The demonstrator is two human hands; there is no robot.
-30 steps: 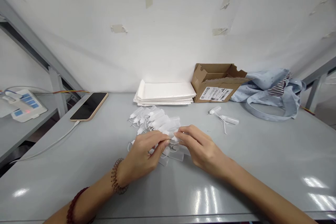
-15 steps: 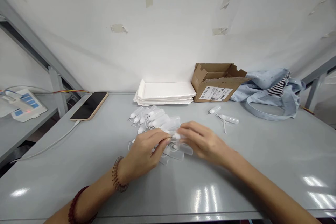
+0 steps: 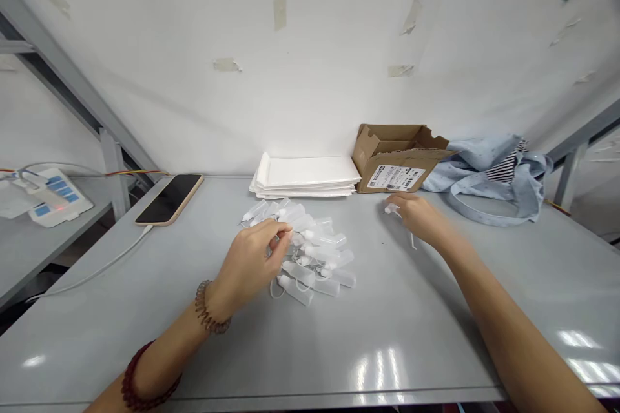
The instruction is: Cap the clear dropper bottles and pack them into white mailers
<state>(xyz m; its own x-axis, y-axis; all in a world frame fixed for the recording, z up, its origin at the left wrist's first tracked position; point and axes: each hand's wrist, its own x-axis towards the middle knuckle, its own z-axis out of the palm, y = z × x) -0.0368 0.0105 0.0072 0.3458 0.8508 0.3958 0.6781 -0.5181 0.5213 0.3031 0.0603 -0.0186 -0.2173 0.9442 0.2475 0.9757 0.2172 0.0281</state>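
Several small clear plastic bottles with white caps and thin loops (image 3: pixel 320 251) lie heaped in the middle of the grey table (image 3: pixel 310 348). At the heap's left side, my left hand (image 3: pixel 259 255) has thumb and forefinger pinched together; whatever sits between the fingertips is too small to name. My right hand (image 3: pixel 411 213) is to the right, in front of the cardboard box, its fingers closed over small bottles with white tips (image 3: pixel 392 208). A thin white piece (image 3: pixel 413 241) sticks out below that hand. The hand itself hides most of the bottles there.
A stack of white padded envelopes (image 3: pixel 307 174) lies against the wall, beside an open cardboard box (image 3: pixel 397 164). Light blue cloth (image 3: pixel 484 161) lies at the back right. A phone (image 3: pixel 169 199) with a white cable is at the left, near a power strip (image 3: pixel 61 197).
My right hand has left the heap and moved right, to the bottles in front of the box. My left hand has drawn slightly left and up. The view has shifted a little.
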